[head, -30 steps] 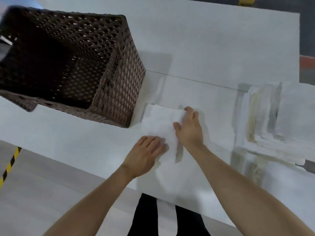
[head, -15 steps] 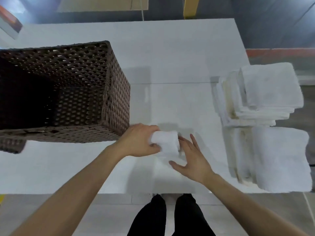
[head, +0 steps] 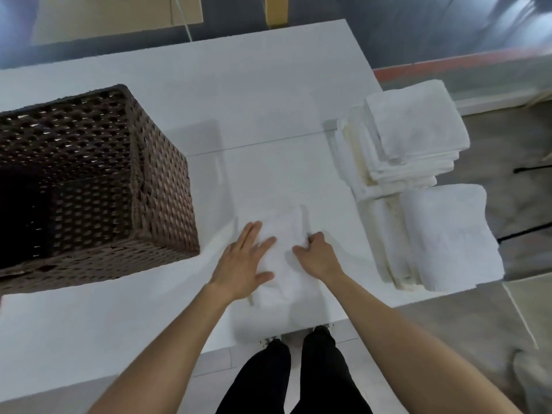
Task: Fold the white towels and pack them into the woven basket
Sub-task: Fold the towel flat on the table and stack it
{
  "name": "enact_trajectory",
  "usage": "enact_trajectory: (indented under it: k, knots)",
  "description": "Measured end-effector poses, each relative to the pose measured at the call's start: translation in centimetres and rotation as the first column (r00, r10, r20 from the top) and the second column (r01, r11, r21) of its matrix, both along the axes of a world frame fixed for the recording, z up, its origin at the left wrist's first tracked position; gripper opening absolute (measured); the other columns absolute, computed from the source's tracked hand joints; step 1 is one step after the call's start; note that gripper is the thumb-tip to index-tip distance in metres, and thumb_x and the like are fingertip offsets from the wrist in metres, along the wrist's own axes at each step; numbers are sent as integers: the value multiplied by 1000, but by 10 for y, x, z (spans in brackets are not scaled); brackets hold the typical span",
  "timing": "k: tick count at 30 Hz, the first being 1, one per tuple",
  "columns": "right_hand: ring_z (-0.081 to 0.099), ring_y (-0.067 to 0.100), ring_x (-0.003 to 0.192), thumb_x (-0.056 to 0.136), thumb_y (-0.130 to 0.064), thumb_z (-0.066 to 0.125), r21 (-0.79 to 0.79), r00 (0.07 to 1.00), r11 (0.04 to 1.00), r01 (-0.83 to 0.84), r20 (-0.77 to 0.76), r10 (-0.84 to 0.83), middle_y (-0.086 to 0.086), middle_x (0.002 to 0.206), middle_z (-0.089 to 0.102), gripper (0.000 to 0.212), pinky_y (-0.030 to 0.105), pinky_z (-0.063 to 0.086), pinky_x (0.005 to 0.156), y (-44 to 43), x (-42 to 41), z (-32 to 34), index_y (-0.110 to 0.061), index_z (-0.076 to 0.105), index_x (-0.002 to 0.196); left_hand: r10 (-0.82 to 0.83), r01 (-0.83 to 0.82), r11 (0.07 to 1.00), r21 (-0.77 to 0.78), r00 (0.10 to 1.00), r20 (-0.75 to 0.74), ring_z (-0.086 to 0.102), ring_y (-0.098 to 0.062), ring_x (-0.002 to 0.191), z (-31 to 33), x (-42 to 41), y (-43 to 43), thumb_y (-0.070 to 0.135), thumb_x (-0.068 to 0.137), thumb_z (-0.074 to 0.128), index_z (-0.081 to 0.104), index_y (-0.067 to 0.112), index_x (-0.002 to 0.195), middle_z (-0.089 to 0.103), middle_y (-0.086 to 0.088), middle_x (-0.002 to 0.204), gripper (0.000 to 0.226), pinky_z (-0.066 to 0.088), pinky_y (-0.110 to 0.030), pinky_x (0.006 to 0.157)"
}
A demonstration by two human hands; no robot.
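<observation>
A small white towel (head: 286,234) lies flat on the white table (head: 268,109) near its front edge. My left hand (head: 243,264) rests flat on the towel's left side, fingers spread. My right hand (head: 318,256) sits on the towel's right side with its fingers curled, pinching a fold of the cloth. The brown woven basket (head: 161,186) stands to the left, open on top, its inside dark. Two stacks of folded white towels are at the right: a far stack (head: 415,130) and a near stack (head: 448,234).
The near towel stack overhangs the table's right front corner. My dark trouser legs (head: 298,377) show below the front edge. Grey floor with a red stripe (head: 448,67) lies past the right edge. Bare tabletop stretches between basket and stacks.
Half a second ago my left hand held the towel bunched above the table; now the towel lies spread on the table, left hand flat on it, right hand gripping its right side.
</observation>
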State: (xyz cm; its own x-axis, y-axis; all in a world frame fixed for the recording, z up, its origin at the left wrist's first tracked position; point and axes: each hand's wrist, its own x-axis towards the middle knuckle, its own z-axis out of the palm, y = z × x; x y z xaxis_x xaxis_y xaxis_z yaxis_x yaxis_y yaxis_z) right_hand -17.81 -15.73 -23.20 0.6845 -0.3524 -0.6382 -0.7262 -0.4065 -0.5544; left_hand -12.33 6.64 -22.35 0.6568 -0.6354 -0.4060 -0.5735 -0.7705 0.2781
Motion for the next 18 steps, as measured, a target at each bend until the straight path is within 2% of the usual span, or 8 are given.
enact_trajectory:
  k: [3,6,8,10,13,14,16,18]
  knots:
    - [67,35,103,106,-52,53,-253,960,927,-278,-27,280,12,112,67,48,39,49,78,-5,-9,12,-6,51,123,-39,39,999,15,999,32,-20,-17,165,-6,6,3,74,98,55,8,42,172,-24,3,179,93,16,-49,134]
    - [67,29,105,109,-54,47,-285,914,876,-389,-1,406,8,117,67,50,39,53,86,-20,-33,36,-8,59,127,-52,51,996,67,999,15,-16,-18,166,-1,16,-3,74,95,61,10,44,171,-19,2,180,96,16,-50,134]
    - [68,16,95,107,-53,52,-293,922,895,-336,91,376,-4,112,70,42,31,51,79,-37,-57,63,-17,65,126,-64,58,991,123,997,48,-9,-24,168,3,17,-10,74,91,65,17,44,170,-9,-3,181,96,11,-54,134]
    - [67,5,80,104,-48,60,-323,928,920,-222,221,301,-15,97,71,24,28,52,72,-60,-81,92,-28,71,109,-67,52,991,125,990,127,7,-31,167,12,16,-25,70,88,70,40,41,163,14,-12,178,86,6,-56,134]
    - [68,8,71,99,-39,72,-294,892,947,132,452,17,-15,76,72,14,27,54,66,-101,-109,152,-31,73,87,91,-80,994,-74,984,152,43,-28,148,28,13,-71,58,93,70,72,32,133,50,-7,155,48,24,-46,128]
    - [69,9,71,97,-37,75,-275,845,922,271,527,-91,-14,74,72,14,27,54,66,-120,-115,167,-30,74,84,182,-168,972,-167,981,73,51,-24,139,35,10,-93,60,93,70,73,31,128,55,-2,146,45,33,-43,122]
    - [70,9,73,94,-38,78,-239,745,840,487,616,-256,-13,75,74,14,31,57,71,-162,-121,184,-30,75,83,323,-398,882,-253,901,-291,58,-16,128,50,-3,-142,72,89,70,67,30,132,57,4,136,60,45,-36,111]
    - [68,10,74,90,-46,80,-229,707,788,572,624,-332,-9,80,73,16,39,59,76,-210,-123,176,-31,75,90,351,-588,787,-187,676,-647,59,-15,128,63,-20,-189,88,74,73,57,29,144,57,4,139,93,49,-35,110]
